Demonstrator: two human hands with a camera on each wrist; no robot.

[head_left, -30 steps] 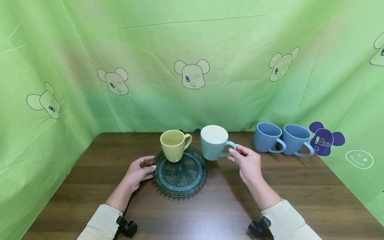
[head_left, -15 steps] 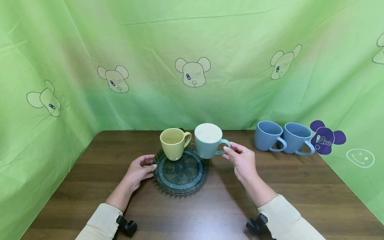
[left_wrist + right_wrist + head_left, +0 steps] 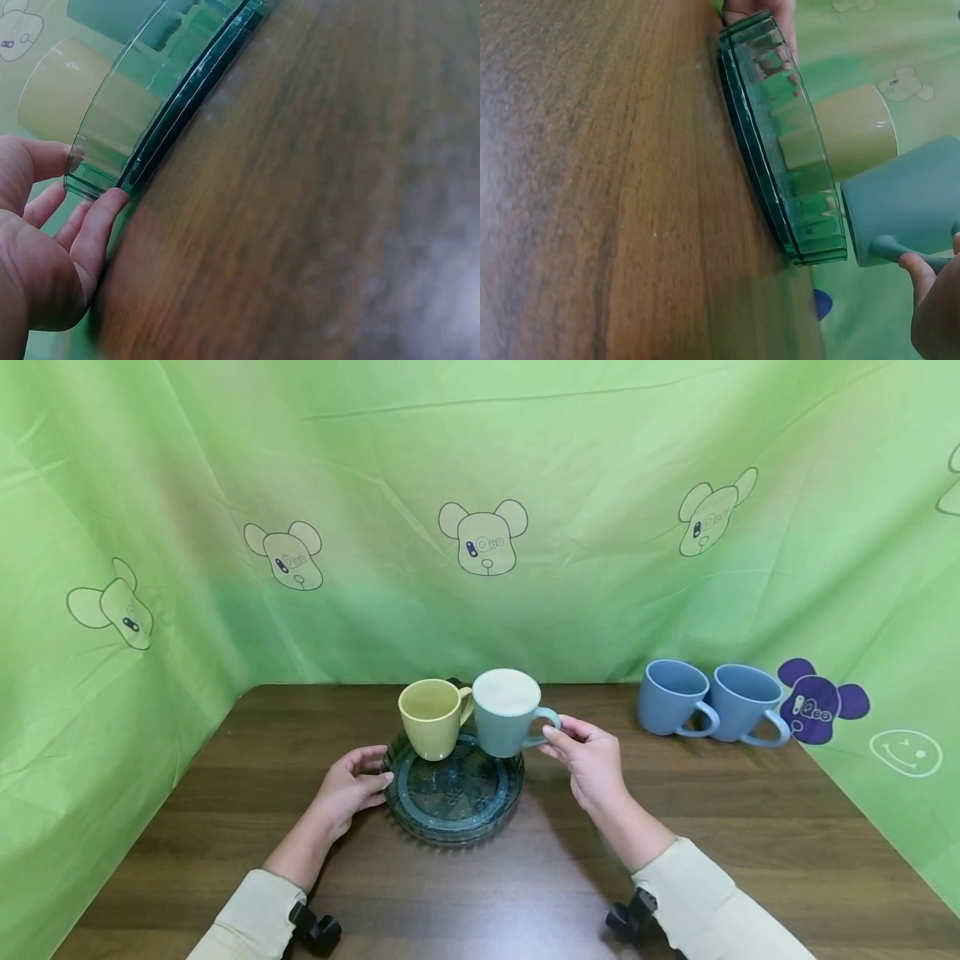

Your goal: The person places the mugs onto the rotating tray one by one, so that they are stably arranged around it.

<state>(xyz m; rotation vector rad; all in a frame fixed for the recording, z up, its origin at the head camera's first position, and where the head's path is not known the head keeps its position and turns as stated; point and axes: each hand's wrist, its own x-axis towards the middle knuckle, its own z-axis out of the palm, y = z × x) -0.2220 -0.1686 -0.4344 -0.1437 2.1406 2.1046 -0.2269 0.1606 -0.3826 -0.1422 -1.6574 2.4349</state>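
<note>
A round, dark-green clear glass tray [image 3: 450,817] with a raised wall sits on the table. My left hand [image 3: 351,787] pinches its left edge; in the left wrist view the thumb lies on the wall [image 3: 105,135] and a fingertip is at the base. Inside the tray, toward the back, stands a yellow mug [image 3: 430,727], upright with its handle to the right. My right hand [image 3: 588,760] holds a teal mug [image 3: 504,722] with a white inside by its handle. In the right wrist view the teal mug's base [image 3: 851,225] hangs just above the tray's rim, close beside the yellow mug.
Two blue mugs [image 3: 672,702] stand side by side at the back right, handles to the right. A green cloth [image 3: 480,627] with printed bear heads hangs behind the brown wooden table [image 3: 480,906].
My right hand has carried the teal mug leftward, from beside the tray's back right rim to over the tray, near the yellow mug. My left hand stays at the tray's edge.
</note>
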